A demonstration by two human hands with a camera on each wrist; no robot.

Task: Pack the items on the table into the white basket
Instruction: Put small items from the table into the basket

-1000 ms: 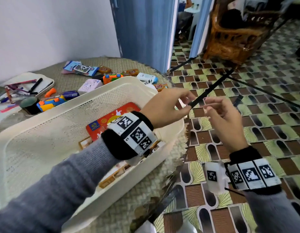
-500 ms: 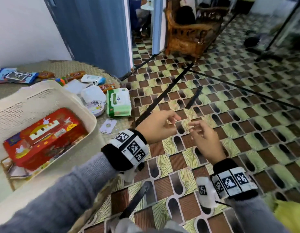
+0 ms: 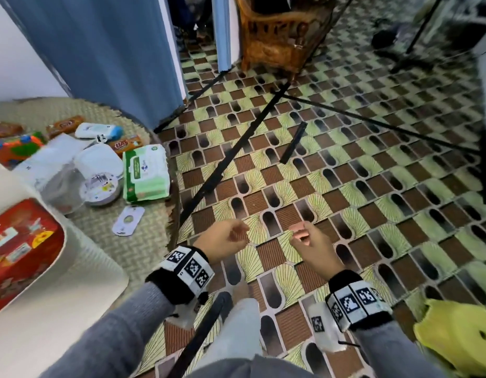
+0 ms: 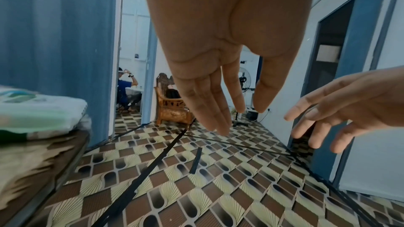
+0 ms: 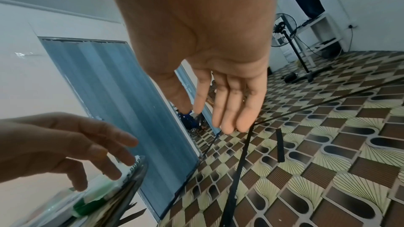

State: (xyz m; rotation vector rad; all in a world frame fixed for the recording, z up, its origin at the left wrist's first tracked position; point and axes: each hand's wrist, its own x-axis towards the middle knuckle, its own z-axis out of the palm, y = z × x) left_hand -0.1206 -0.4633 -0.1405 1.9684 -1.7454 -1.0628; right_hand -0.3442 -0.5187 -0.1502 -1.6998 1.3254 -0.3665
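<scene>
The white basket (image 3: 83, 271) sits at the lower left of the head view with a red box (image 3: 21, 246) inside. Beyond it on the woven table lie a green wipes pack (image 3: 145, 173), a round white container (image 3: 100, 184), a white tag (image 3: 128, 221), orange snack bars (image 3: 126, 144) and a colourful toy (image 3: 15, 145). My left hand (image 3: 236, 236) and right hand (image 3: 302, 236) hover side by side over the tiled floor, right of the table edge. Both wrist views show straight fingers holding nothing: left hand (image 4: 218, 101), right hand (image 5: 223, 101). The wipes pack (image 4: 32, 109) lies left of my left hand.
Long black tripod legs (image 3: 231, 156) cross the patterned floor, and a short black strip (image 3: 293, 141) lies beside them. A wooden chair (image 3: 277, 36) stands beyond, next to a blue door (image 3: 100, 50). A yellow object (image 3: 460, 336) sits at the lower right.
The view has swung right, away from the basket. Both hands have moved from above the basket's corner to beyond the table edge, over the floor, and their fingers have spread.
</scene>
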